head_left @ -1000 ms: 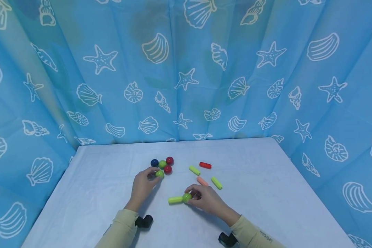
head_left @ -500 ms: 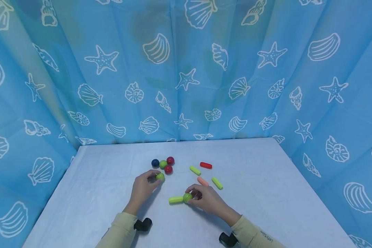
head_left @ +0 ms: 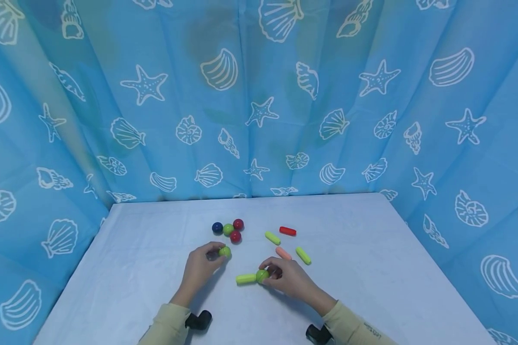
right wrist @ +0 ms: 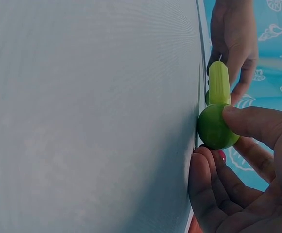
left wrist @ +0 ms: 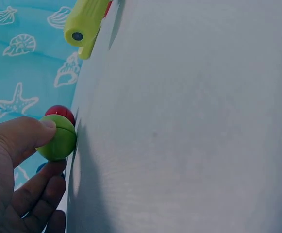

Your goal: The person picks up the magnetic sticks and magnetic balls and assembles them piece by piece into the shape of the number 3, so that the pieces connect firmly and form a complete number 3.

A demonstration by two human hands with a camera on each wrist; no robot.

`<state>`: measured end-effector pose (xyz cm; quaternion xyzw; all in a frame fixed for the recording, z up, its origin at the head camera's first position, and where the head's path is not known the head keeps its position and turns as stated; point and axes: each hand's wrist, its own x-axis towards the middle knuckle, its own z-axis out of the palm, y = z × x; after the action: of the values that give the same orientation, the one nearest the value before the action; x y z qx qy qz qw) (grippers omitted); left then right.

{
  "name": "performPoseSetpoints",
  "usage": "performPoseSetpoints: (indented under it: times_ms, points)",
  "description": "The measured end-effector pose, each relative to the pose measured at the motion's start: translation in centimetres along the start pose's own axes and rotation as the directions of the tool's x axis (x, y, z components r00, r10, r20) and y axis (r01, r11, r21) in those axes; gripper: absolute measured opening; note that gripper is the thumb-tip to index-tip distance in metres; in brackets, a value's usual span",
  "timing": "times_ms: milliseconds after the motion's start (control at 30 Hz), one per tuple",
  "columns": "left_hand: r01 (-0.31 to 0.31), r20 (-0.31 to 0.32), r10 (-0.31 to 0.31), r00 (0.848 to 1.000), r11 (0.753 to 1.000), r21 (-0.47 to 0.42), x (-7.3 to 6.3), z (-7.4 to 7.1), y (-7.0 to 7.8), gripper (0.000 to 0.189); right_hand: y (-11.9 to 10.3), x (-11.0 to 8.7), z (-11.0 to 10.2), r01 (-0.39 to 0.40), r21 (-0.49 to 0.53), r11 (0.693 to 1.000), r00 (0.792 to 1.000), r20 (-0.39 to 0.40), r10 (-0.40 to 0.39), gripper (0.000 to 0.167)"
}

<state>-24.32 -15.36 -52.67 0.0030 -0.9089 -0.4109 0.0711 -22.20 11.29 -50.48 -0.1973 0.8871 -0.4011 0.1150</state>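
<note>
My left hand [head_left: 197, 268] pinches a green ball [left wrist: 60, 142] between thumb and fingers, close to the white tabletop. In the head view, my right hand [head_left: 292, 279] holds another green ball [right wrist: 212, 128] by its sides. A lime-green rod [head_left: 246, 279] sticks out from that second ball toward the left, end against it. The left wrist view shows a small dark round spot in the free end of a lime-green rod [left wrist: 80, 29]. A gap separates the left hand's ball from this rod. Fingers partly cover both balls.
Beyond my left hand lie two red balls [head_left: 238, 224], a green ball [head_left: 228, 230] and a dark blue ball [head_left: 217, 228], grouped together. Loose rods lie to the right: a red one [head_left: 287, 231], a salmon one [head_left: 283, 253] and two lime-green ones [head_left: 303, 256]. A blue shell-print curtain [head_left: 259, 143] surrounds the table.
My left hand has drawn its green ball toward me, away from the grouped balls. My right hand stays nearly still with its ball and rod.
</note>
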Motion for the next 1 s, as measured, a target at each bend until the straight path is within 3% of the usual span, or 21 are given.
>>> performPoseSetpoints:
  times_ms: [300,633,1000]
  points:
    - [-0.011,0.005,0.011,1.0,1.0,-0.002,-0.4,0.1,-0.1,0.029,0.2,0.2,0.0,-0.002,-0.013,1.0,1.0,-0.002,0.002,0.027]
    - [0.015,0.029,-0.015,0.999,1.0,-0.007,-1.2,-0.1,0.2,0.028,0.2,0.3,0.2,-0.025,-0.018,1.0,1.0,-0.001,0.025,0.027]
    - [-0.007,0.067,0.009,0.998,1.0,-0.029,-1.8,-0.2,0.4,0.028,0.3,0.3,0.2,-0.017,-0.012,1.0,1.0,0.0,0.017,0.027]
